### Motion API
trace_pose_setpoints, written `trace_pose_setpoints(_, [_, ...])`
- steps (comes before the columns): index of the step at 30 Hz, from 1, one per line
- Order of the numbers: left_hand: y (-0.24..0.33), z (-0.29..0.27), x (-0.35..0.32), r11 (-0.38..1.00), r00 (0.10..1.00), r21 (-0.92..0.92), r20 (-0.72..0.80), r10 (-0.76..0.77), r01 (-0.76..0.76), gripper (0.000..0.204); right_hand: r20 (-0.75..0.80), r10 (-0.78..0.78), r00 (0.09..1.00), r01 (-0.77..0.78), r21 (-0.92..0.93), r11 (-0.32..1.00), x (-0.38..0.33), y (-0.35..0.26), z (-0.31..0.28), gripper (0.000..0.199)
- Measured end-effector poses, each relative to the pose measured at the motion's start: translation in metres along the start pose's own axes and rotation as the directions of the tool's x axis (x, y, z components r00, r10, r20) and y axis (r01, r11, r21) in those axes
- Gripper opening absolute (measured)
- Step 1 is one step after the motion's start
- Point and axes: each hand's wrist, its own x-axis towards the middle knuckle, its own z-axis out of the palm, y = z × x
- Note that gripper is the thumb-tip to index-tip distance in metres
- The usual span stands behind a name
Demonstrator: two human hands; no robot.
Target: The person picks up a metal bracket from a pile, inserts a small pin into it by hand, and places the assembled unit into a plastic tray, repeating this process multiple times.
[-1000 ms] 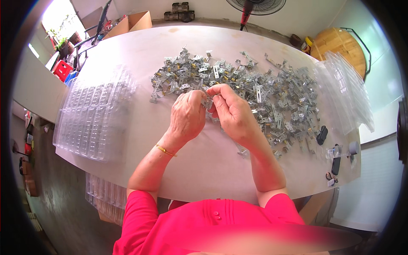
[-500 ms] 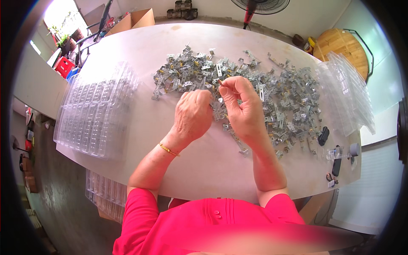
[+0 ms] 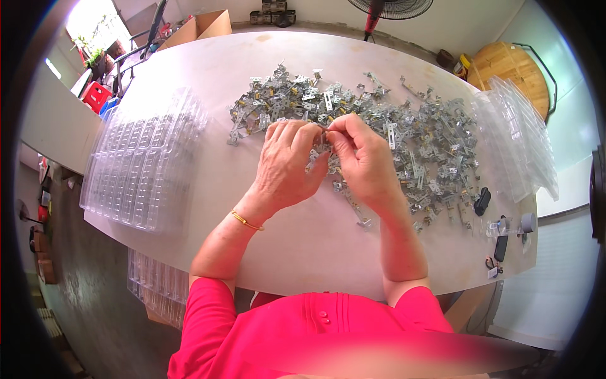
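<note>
View from above of a white table [image 3: 208, 189], at which a person in a red top works with both hands; left hand [image 3: 287, 165] and right hand [image 3: 361, 158] meet fingertip to fingertip at the near edge of a heap of metal parts [image 3: 404, 136]; between the fingertips of both hands is pinched a small metal piece [image 3: 323, 146], silvery grey, flat and angular, largely hidden by the fingers, so that its exact shape cannot be told; fingers of both hands curled inward around it; a gold bracelet [image 3: 246, 221] on the left wrist; the heap consists of many like pieces, stamped grey brackets with occasional brass-coloured spots, spread across the middle of the table; clear plastic trays [image 3: 142, 164] stacked at the left, a further clear stack [image 3: 517, 142] at the right; small dark objects [image 3: 499, 237] near the right edge.
</note>
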Motion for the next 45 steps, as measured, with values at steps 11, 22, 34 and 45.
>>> trace_pose_setpoints(11, [-0.022, -0.036, 0.001, 0.53, 0.817, -0.639, 0.536, -0.214, 0.558, 0.051, 0.023, -0.098, 0.995, 0.094, 0.124, 0.988, 0.004, 0.003, -0.025, 0.005])
trace_pose_setpoints(22, [-0.015, -0.031, 0.005, 0.102, 0.584, -0.587, 0.809, 0.06, 0.803, 0.058, 0.018, -0.092, 0.996, 0.09, 0.099, 0.991, 0.005, 0.001, -0.022, 0.006])
trace_pose_setpoints(34, [-0.022, -0.016, -0.003, 0.1, 0.809, -0.807, 0.562, -0.173, 0.582, 0.055, -0.038, -0.096, 0.995, 0.09, -0.122, 0.988, -0.003, -0.016, -0.014, 0.005])
trace_pose_setpoints(45, [-0.02, -0.01, -0.006, 0.342, 0.828, -0.755, 0.487, -0.278, 0.559, 0.053, 0.028, -0.225, 0.974, 0.226, -0.214, 0.95, -0.004, -0.012, -0.01, 0.005])
